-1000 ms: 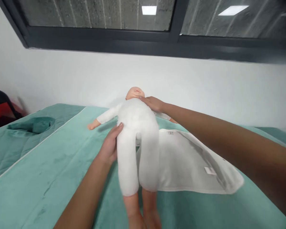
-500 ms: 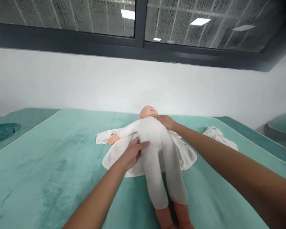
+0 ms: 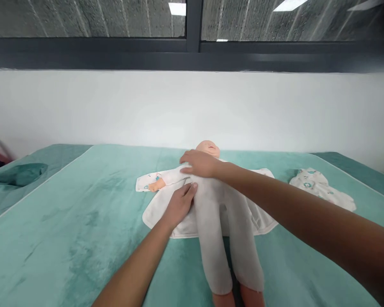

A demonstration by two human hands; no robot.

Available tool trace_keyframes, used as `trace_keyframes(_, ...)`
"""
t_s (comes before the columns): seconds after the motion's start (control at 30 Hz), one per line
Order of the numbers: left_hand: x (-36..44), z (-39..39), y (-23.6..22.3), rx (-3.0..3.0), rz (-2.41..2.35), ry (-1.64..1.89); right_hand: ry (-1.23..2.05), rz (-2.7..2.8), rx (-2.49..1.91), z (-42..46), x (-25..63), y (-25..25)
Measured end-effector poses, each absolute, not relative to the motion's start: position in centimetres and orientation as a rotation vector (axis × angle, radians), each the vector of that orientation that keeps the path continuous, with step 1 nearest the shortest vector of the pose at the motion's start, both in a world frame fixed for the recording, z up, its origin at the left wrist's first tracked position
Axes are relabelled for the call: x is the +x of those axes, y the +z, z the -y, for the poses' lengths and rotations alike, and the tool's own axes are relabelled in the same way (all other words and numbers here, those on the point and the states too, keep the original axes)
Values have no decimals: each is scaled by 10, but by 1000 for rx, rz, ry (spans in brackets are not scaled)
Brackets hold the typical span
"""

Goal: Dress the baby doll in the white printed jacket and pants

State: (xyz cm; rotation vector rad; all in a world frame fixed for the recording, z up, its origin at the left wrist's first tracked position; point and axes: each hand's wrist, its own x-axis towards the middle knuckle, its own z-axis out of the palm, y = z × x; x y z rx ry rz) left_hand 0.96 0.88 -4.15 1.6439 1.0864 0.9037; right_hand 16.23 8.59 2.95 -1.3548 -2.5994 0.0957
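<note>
A baby doll (image 3: 225, 221) in a white bodysuit lies on its back on an opened white garment (image 3: 153, 213) spread over the teal bed cover (image 3: 67, 238). Its head (image 3: 208, 148) points toward the wall and its bare feet reach the lower edge of the view. My left hand (image 3: 179, 204) lies flat, fingers stretched, on the garment against the doll's side. My right hand (image 3: 200, 164) reaches across and rests palm down on the doll's chest and shoulder, fingers slightly curled, holding nothing that I can make out.
A second small printed garment (image 3: 320, 187) lies crumpled on the bed at the right. A dark teal cloth (image 3: 19, 174) sits at the far left. A white wall (image 3: 192, 111) and a dark window frame (image 3: 192, 53) stand behind the bed.
The doll has been moved onto the white garment. My right hand shifted from the doll's neck to its chest. My left hand now lies flat beside the doll's waist.
</note>
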Motion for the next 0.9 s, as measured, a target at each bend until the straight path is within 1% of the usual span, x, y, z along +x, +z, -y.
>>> trace_keyframes(0.1,3,-15,-46,1843,-1161,905,218,2824,-1404,-93,130,23)
trace_keyframes(0.2,-4,-21,-52,2163,-1203,913,229,2850,-1456,-100,121,19)
trace_keyframes(0.3,-10,-28,-56,2440,-1361,876,287,2723,-1450,-102,134,21)
trace_keyframes(0.4,-13,-40,-56,2502,-1675,774,411,2462,-1419,-99,154,24)
trace_keyframes(0.47,-15,-50,-56,2398,-1808,730,472,2372,-1396,-94,161,24)
trace_keyframes(0.5,-17,-54,-57,2296,-1809,765,491,2362,-1393,-92,162,24)
trace_keyframes(0.63,-28,-65,-56,1821,-1660,1040,553,2360,-1419,-86,157,25)
trace_keyframes(0.8,-41,-67,-53,1422,-1462,1260,668,2271,-1453,-85,164,27)
trace_keyframes(0.9,-43,-66,-53,1283,-1414,1328,655,2208,-1529,-87,173,24)
